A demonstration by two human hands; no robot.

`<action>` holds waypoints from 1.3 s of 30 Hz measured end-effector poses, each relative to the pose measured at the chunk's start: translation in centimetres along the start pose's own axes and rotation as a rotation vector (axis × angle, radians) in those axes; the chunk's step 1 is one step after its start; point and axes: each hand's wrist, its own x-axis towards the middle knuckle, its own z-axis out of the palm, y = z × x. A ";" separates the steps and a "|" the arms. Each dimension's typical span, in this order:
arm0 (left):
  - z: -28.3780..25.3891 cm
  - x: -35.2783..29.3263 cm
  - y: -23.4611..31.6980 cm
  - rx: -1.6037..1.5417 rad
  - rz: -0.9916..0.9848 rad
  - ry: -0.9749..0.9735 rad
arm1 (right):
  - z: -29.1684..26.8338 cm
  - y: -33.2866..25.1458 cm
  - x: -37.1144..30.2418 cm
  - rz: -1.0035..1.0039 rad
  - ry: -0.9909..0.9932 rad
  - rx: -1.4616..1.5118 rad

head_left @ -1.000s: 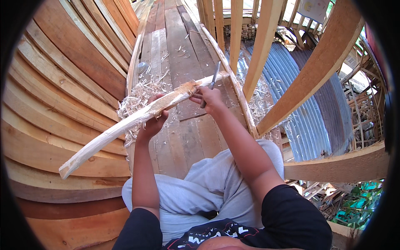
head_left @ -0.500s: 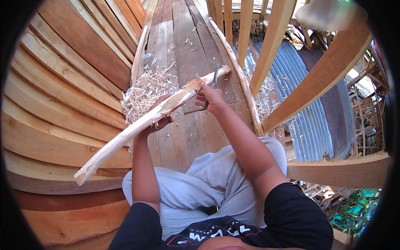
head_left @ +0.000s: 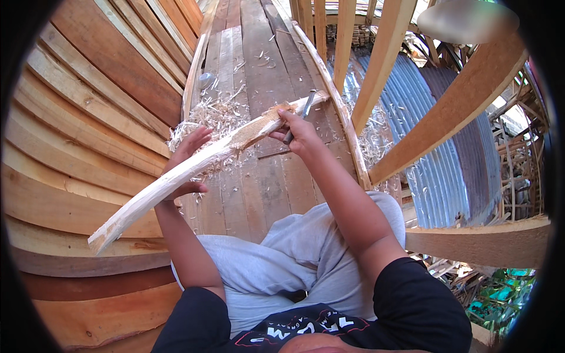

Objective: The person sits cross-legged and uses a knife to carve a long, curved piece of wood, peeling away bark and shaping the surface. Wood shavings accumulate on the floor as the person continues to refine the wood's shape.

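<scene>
A long, pale, peeled wooden stick [head_left: 182,170] slants across in front of me, from the lower left up to the right. It has a rougher brown patch toward its right part. My right hand [head_left: 299,134] pinches the stick near that patch and also keeps a slim grey knife [head_left: 308,106] in its grip, the narrow blade pointing up and away. My left hand [head_left: 187,147] is beneath the stick, fingers and thumb spread on either side of it; whether the palm touches the wood is hidden.
Curly wood shavings [head_left: 220,117] lie heaped on the plank floor [head_left: 259,59]. A small clear round container [head_left: 206,80] stands beyond them. Stacked boards [head_left: 88,129] form the left side. Upright timbers [head_left: 382,65] and corrugated metal sheets [head_left: 418,129] are on the right.
My left hand has slid down-left along the stick and its fingers have opened out. The stick has shifted slightly left at its lower end. The knife in my right hand has tilted.
</scene>
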 end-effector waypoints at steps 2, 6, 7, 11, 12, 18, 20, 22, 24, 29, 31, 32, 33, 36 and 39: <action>0.1 -0.8 1.6 -0.125 0.146 0.141 | 0.3 -0.6 -0.1 0.001 -0.003 -0.009; 2.1 0.0 3.0 -0.428 0.545 0.396 | 0.1 -1.1 -0.1 -0.033 -0.054 -0.024; 2.8 0.5 3.1 -0.516 0.624 0.487 | -0.1 -1.3 -0.1 -0.050 -0.078 -0.063; 2.8 0.8 2.3 -0.627 0.768 0.455 | 1.0 -4.7 -3.9 0.119 -0.102 -0.483; 4.4 1.7 4.0 -0.611 0.684 0.739 | 0.8 -5.7 -4.4 0.216 -0.066 -0.656; 4.4 1.0 4.4 -0.648 0.702 0.810 | -0.8 -5.5 -6.1 -0.248 -0.205 -1.224; 3.8 0.4 5.4 -0.714 0.735 0.861 | -1.1 -3.8 -5.0 -0.324 -0.177 -1.241; 2.6 -1.1 6.4 -0.704 0.751 0.879 | 0.5 -3.2 -5.7 -0.250 -0.173 -1.169; 2.4 -1.5 6.6 -0.641 0.798 0.735 | 0.7 -2.6 -5.7 -0.284 -0.211 -1.166; 2.3 -1.4 6.6 -0.589 0.816 0.606 | 0.2 -2.2 -5.1 -0.282 -0.244 -1.128; 1.9 -1.7 6.5 -0.585 0.819 0.579 | 1.2 -2.7 -6.1 -0.109 -0.218 -1.056; 1.9 -1.6 6.4 -0.588 0.824 0.564 | 1.2 -2.9 -6.2 -0.111 -0.182 -1.100; 1.8 -1.4 6.4 -0.584 0.832 0.501 | 1.1 -3.1 -6.3 -0.111 -0.147 -1.144; 1.8 -1.1 6.3 -0.585 0.839 0.318 | 0.4 -3.5 -6.2 -0.196 -0.098 -1.258; 2.1 -0.7 6.7 -0.558 0.768 0.275 | 0.3 -3.8 -6.4 -0.154 -0.046 -1.214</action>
